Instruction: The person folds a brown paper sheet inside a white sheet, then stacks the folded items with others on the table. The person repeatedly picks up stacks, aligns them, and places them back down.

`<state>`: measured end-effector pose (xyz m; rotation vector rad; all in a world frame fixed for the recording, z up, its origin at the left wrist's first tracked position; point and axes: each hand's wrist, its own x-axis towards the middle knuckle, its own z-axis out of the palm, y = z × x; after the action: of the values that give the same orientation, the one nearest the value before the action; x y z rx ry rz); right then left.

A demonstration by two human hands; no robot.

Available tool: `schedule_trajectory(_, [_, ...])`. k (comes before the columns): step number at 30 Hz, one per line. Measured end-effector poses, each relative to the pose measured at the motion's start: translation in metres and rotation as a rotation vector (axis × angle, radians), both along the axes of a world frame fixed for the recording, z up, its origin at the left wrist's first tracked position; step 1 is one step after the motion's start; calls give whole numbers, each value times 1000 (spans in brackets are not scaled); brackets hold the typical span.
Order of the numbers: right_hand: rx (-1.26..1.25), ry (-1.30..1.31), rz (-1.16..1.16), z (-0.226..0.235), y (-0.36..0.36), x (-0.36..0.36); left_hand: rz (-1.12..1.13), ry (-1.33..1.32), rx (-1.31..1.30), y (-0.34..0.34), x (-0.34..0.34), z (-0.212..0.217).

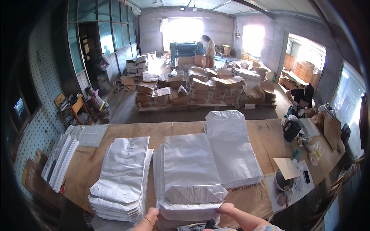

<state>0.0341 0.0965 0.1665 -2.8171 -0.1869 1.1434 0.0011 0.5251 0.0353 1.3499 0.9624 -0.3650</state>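
Note:
A stack of white paper sacks [187, 159] lies lengthwise in front of me, the folded block bottom of the top one toward me. At the stack's near left corner, my left hand [152, 215] is closed on the edge of a sack. My right hand [226, 208] grips the near right corner the same way, its fingertips partly hidden by the paper. To the left is a second stack of white sacks [125, 163], its near ends layered and folded. A third pile of sacks [235, 150] lies to the right, reaching farther back.
All this rests on a wide wooden table [177, 127]. Narrow white bundles [63, 163] lie at its left end. A black pot [284, 181], a phone [306, 176] and a dark jug [291, 129] stand or lie at right. Beyond are stacked brown sacks [208, 90] and two people.

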Motion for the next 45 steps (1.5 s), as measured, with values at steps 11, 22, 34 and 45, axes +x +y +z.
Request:
schedule_trajectory(11, [425,-184,515,-31,89,-24,219,16,-495,-15,109,92])
schedule_trajectory(22, [546,460,422,-36,90,63,3,-449,185,6,3,16])
schedule_trajectory(34, [161,586,157,-102,-1,60,-187,-47,-50,-20,-20,35])
schedule_trajectory(45, [30,40,84,37,-9,-21,81,-74,-31,-22,20,59])
